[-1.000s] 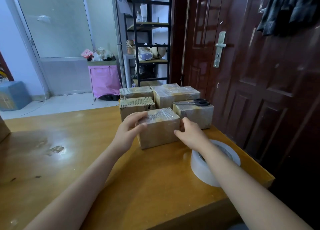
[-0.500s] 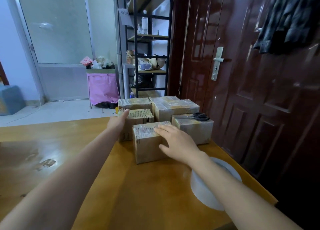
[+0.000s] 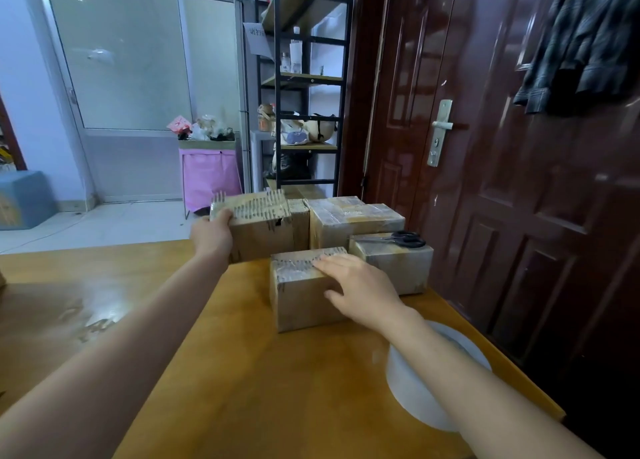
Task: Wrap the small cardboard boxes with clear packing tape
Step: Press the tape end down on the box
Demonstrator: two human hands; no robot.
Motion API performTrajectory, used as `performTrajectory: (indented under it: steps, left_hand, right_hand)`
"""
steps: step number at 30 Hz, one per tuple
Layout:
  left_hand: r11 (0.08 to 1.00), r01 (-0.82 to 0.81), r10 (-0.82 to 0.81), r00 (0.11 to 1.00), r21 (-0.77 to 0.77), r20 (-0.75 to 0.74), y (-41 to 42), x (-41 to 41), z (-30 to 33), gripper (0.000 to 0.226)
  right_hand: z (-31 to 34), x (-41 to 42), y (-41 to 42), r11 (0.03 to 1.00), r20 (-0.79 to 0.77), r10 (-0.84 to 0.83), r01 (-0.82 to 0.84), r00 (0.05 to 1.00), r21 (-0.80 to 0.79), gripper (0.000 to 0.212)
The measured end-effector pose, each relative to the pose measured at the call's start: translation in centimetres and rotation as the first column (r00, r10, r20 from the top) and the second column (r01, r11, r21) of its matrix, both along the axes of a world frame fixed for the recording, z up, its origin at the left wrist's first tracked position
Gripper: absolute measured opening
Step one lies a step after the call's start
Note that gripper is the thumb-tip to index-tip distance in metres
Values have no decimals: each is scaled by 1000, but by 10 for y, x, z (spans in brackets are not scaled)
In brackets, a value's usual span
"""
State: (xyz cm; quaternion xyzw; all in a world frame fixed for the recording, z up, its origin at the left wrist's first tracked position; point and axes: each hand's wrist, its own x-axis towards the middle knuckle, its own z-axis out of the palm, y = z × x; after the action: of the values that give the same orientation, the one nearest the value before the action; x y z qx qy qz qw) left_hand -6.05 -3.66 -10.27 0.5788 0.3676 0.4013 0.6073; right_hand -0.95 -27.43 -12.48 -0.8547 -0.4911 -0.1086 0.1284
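Several small cardboard boxes stand together at the far right of the wooden table (image 3: 242, 389). My left hand (image 3: 213, 235) grips the left end of a taped box (image 3: 259, 223) and holds it slightly raised at the group's left. My right hand (image 3: 360, 289) rests flat, fingers straight, on the top of the nearest taped box (image 3: 298, 302). A large roll of clear packing tape (image 3: 415, 389) lies flat near the table's right edge, partly hidden under my right forearm.
Black scissors (image 3: 403, 239) lie on a box (image 3: 398, 264) at the right. A bigger taped box (image 3: 349, 216) stands behind. A dark red door (image 3: 519, 181) runs close along the table's right side. A metal shelf (image 3: 304, 112) and a pink bin (image 3: 209, 174) stand beyond.
My left hand left the nearest box, reached to the box behind it and has lifted that box. My right hand slid from the near box's side onto its top.
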Motion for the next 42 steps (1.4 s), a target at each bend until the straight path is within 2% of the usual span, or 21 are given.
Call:
performTrajectory:
  steps: [9,15,21,23,26,29,31,32,35,36,38,40,42]
  left_hand:
    - [995,64,-75,983,71,169,-13,-10,74,27]
    - [996,70,-82,969,61,233,-24,-14,78,22]
    - [999,11,-22,971,50,236,-38,-26,70,29]
    - [998,-5,-9,970,55,241,-46,-35,65,29]
    - [1000,-1,-2,961,11,276,-55,-49,55,26]
    - [999,41,-43,962,13,271,-66,-57,46,23]
    - [996,71,-82,968,53,237,-76,-59,39,23]
    - [993,92,-106,969,72,222,-81,-60,34,22]
    - [985,147,-160,976,95,148,-94,-63,15,19]
    - [984,153,-163,979,90,124,-96,-62,7,19]
    - [984,156,-161,985,83,65,-103,-60,-9,19]
    - [979,180,-181,983,97,1,-106,-57,-24,25]
    - [968,216,-206,975,126,-88,-106,-54,-34,29]
  right_hand:
    - [6,11,57,996,111,-35,43,993,-73,46]
    - [0,32,94,999,193,-44,42,980,17,38]
    - [-2,44,110,995,234,-100,102,967,3,43]
    - [-3,42,106,996,192,-56,41,980,82,38]
    - [0,41,87,944,-26,-17,25,1000,328,37]
    - [3,39,59,922,-4,-43,41,999,385,16]
    - [7,37,37,896,-10,-72,69,997,439,18]
    - [10,36,26,864,-61,-63,85,996,496,19]
    - [15,30,-5,742,-234,72,105,970,662,33]
    - [16,25,-15,734,-275,135,91,952,673,41]
    - [12,14,-33,782,-368,221,62,903,620,55]
    - [5,3,-47,868,-431,237,10,871,497,64]
    - [-3,-2,-53,934,-427,201,-42,882,354,65]
